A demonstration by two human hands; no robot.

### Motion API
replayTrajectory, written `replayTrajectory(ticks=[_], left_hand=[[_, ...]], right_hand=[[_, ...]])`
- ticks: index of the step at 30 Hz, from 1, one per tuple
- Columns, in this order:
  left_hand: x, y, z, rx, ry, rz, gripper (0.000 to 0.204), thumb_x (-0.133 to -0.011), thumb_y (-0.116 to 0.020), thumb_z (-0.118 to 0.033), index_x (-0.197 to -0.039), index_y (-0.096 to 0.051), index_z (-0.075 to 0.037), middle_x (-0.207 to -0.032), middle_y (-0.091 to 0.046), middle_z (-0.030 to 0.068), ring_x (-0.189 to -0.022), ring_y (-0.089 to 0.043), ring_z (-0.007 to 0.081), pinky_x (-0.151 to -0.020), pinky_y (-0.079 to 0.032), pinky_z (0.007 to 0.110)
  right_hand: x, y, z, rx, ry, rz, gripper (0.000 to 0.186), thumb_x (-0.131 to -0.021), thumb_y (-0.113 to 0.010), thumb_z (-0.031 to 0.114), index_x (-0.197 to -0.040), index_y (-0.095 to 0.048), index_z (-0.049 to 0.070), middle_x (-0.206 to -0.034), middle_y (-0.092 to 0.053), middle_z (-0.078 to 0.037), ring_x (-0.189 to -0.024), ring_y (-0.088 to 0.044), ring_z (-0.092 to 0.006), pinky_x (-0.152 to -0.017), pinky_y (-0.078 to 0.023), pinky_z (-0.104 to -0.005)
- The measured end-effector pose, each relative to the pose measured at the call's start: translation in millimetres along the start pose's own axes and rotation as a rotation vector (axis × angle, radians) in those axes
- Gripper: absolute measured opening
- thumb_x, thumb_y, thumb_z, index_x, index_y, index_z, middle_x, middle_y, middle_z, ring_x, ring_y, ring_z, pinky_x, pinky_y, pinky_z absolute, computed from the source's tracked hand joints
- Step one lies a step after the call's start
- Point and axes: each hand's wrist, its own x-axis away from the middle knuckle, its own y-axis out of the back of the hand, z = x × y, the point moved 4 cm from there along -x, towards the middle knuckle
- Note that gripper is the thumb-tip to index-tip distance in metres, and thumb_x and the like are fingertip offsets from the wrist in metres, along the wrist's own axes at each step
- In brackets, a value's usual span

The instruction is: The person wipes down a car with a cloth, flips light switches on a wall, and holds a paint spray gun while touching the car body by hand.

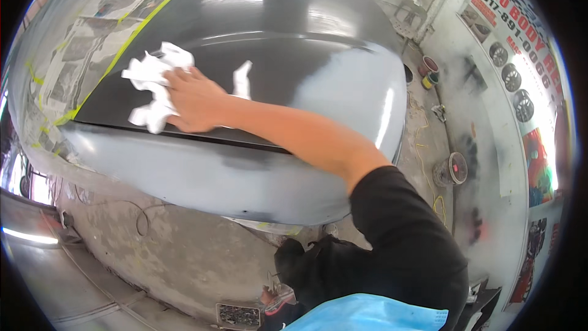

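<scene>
though near panel edge, right hand closed over white cloth, left untellable, wide hood rightward

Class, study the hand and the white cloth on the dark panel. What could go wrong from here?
The bunched white cloth, close to the yellow tape, might catch the tape's edge and lift it. The right hand is bare, so any skin contact with the dark panel could leave marks. Another white piece shows beside the forearm; if loose, it might get dragged across the surface.
</scene>
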Motion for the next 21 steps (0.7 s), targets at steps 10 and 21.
replayTrajectory(ticks=[10, 21], left_hand=[[35.4, -46.7, -51.8, -1.219, -1.047, 0.090, 0.052, -0.096, -0.067, -0.042, -0.129, -0.056, -0.004, -0.110, -0.069, 0.0162, -0.091, -0.070, 0.0315, -0.073, -0.058, 0.044], [81.5, 1.4, 40.7, -0.374, -0.194, 0.031, 0.047, -0.095, -0.068, -0.044, -0.124, -0.060, -0.007, -0.104, -0.072, 0.0128, -0.088, -0.070, 0.0294, -0.069, -0.057, 0.043]], right_hand=[[333.3, 120.8, -203.3, 0.017, -0.679, -0.133, 0.074, -0.095, -0.059, 0.033, -0.156, -0.032, 0.000, -0.161, -0.031, -0.029, -0.151, -0.028, -0.0429, -0.125, -0.016, -0.0585], [493.7, 109.2, -469.0, -0.287, -1.056, -0.603, 0.079, -0.097, -0.055, 0.055, -0.144, -0.046, -0.008, -0.146, -0.048, -0.036, -0.143, -0.036, -0.0516, -0.122, -0.022, -0.0566]])
